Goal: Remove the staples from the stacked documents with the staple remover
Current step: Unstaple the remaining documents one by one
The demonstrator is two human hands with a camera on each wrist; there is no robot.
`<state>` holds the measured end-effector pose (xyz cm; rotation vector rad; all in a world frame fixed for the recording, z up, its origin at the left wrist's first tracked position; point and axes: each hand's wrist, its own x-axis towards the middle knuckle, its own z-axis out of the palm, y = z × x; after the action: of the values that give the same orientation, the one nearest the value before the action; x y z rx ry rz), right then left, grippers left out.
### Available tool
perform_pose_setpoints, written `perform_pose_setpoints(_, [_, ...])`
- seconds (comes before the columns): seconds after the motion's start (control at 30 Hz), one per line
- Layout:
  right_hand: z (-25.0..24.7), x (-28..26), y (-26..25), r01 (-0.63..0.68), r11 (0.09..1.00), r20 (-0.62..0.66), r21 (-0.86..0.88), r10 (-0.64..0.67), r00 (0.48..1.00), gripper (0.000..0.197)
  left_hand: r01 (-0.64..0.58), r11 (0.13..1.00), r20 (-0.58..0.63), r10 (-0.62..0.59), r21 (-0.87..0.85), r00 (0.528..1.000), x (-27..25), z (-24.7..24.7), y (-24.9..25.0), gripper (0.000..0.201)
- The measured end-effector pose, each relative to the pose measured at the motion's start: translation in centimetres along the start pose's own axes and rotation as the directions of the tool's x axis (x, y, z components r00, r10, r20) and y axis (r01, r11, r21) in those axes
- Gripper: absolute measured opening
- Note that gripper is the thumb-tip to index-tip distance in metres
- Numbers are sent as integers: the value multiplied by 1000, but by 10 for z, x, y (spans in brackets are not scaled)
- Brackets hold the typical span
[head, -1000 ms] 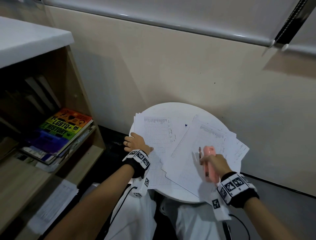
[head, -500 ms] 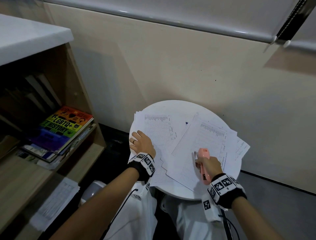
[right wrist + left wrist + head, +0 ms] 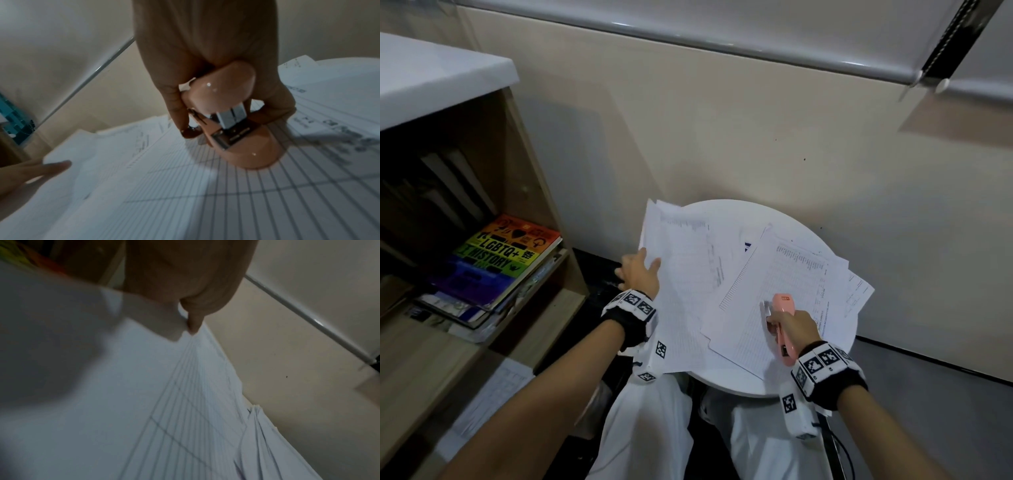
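On the round white bench (image 3: 726, 212), the left hand (image 3: 639, 274) has slid up the left stack of documents (image 3: 681, 274) and now grips its left edge, thumb on top, lifting it. The right hand (image 3: 792, 325) stays clamped on the pink staple remover (image 3: 783, 303) above the right sheets (image 3: 784, 274), so a fresh stapled set is probably next

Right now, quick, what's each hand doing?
Left hand: closed on the edge of the left paper stack, thumb on top.
Right hand: closed around the pink staple remover, held over the right papers.
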<state>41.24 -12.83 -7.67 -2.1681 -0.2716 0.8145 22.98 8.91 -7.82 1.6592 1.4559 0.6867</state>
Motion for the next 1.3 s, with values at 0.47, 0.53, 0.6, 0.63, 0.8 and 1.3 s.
perform_pose_setpoints(0.47, [-1, -5, -2, -23, 1000, -2, 15, 23, 1000, 20, -407, 749, -187, 365, -523, 912, -4, -86, 29, 19])
perform_pose_setpoints(0.53, [-2, -5, -2, -34, 999, 1, 11, 34, 999, 20, -410, 688, -203, 365, -599, 909, -8, -97, 39, 35])
perform_pose_setpoints(0.6, [-2, -7, -3, -29, 999, 3, 23, 29, 1000, 24, -398, 613, -184, 383, -682, 905, -8, -104, 41, 50])
perform_pose_setpoints(0.63, [-1, -5, -1, -35, 999, -3, 41, 36, 999, 28, -386, 597, -164, 393, -703, 905, -8, -105, 41, 53])
perform_pose_setpoints(0.8, [-7, -14, -5, -72, 982, 6, 172, 72, 997, 31, -345, 813, 14, 397, -469, 918, -32, -82, 22, 18])
perform_pose_setpoints(1.3, [-7, -39, -61, 213, 974, 117, 82, -222, 968, 34, -327, 826, 699, -110, 460, 706, -95, -77, -6, 29])
